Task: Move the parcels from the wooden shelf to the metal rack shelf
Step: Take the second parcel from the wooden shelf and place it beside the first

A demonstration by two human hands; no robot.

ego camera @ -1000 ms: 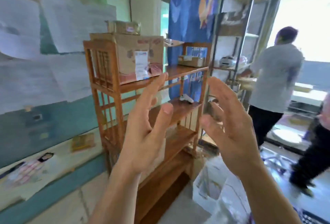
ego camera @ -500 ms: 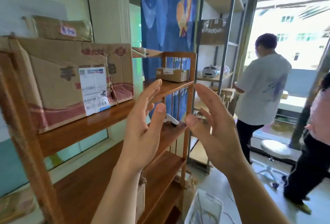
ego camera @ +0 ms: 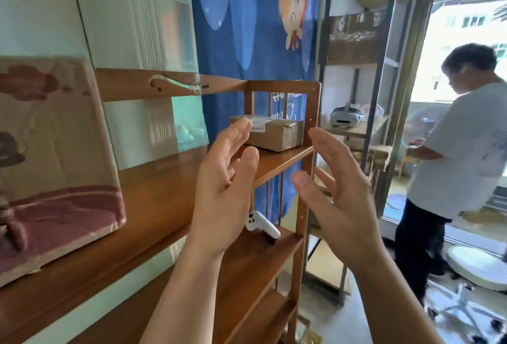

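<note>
A small brown cardboard parcel (ego camera: 277, 133) with a white label sits at the right end of the wooden shelf's (ego camera: 153, 192) top board. My left hand (ego camera: 225, 187) is raised open, its fingertips near the parcel's left side. My right hand (ego camera: 337, 192) is open too, palm facing left, just right of the shelf's corner post. Neither hand holds anything. A large cardboard box (ego camera: 52, 165) with red print stands on the same board at far left. The metal rack (ego camera: 365, 69) rises behind on the right, with a brown box (ego camera: 354, 39) on an upper level.
A white game controller (ego camera: 262, 225) lies on the wooden shelf's lower board. A white headset (ego camera: 345, 117) rests on the rack's middle level. A person in a white shirt (ego camera: 463, 151) stands right of the rack by a bright doorway, beside a white stool (ego camera: 477, 266). A blue curtain (ego camera: 252, 28) hangs behind.
The view has closed in on the wooden shelf and swung right. Both open hands have advanced toward the small parcel, which now sits just beyond my left fingertips.
</note>
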